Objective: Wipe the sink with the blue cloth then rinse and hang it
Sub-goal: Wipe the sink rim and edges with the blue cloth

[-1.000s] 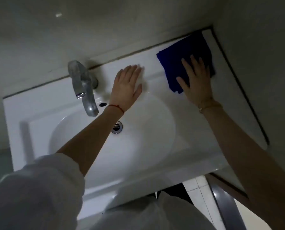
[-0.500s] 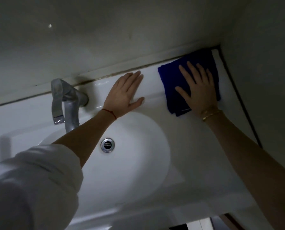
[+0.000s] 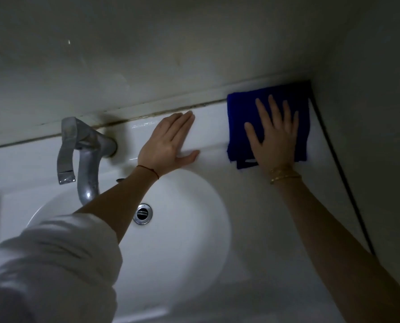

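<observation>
The folded blue cloth (image 3: 240, 113) lies flat on the back right corner of the white sink (image 3: 187, 248) top, against the wall. My right hand (image 3: 273, 136) presses on it with straight, spread fingers. My left hand (image 3: 168, 145) rests flat on the sink's back ledge, between the tap and the cloth, fingers straight and together. The round basin with its metal drain (image 3: 143, 213) is below the left forearm.
A metal tap (image 3: 84, 159) with a flat lever stands at the back left, its spout curving over the basin. Grey walls close the back and the right side. A dark seam (image 3: 341, 178) runs along the sink's right edge.
My right hand has pushed the cloth further back into the corner by the wall. My left hand has stayed flat on the back ledge. My view has shifted closer.
</observation>
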The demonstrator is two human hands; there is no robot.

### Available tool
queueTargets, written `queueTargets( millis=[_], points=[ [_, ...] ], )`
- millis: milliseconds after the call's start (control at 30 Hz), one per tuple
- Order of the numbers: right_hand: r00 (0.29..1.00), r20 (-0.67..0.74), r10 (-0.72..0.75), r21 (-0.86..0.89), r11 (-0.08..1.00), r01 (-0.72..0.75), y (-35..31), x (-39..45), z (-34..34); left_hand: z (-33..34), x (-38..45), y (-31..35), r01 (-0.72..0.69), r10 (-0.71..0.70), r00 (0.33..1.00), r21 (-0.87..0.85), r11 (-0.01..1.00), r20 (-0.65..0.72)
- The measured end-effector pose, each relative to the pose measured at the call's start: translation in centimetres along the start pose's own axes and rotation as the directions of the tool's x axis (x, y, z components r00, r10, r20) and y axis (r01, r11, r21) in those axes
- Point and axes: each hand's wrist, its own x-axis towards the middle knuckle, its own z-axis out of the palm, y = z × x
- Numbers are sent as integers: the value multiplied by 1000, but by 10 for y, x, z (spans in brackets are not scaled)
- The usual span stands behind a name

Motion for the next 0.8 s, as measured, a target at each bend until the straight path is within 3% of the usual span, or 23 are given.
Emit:
queueTargets(
  millis=[67,167,267,400,500,633,800],
  points=[
    [1000,-2,28,-20,999,-28,-23,-3,7,0,0,0,1,-1,1000,6,1000,2],
    [993,29,-112,-24,993,112,-46,-8,14,2,-1,0,1,-1,1000,4,1000,28],
    [978,41,-203,-15,979,204,-23,-6,7,1,-1,-2,-10,10,1000,0,1000,25],
    [1000,4,-17,-23,1000,17,20,1,-8,1,-1,-2,-19,18,1000,-12,1000,-6],
    [996,-9,84,-63,994,-84,-4,-2,2,1,0,-2,-18,18,1000,-13,1000,-3],
    [997,65,44,-115,993,-36,2,-18,-5,1,-2,-4,-21,21,1000,-35,999,14],
    [994,38,104,-159,982,-97,37,-56,-30,0,-3,-3,-22,22,1000,-38,999,-11]
  ],
)
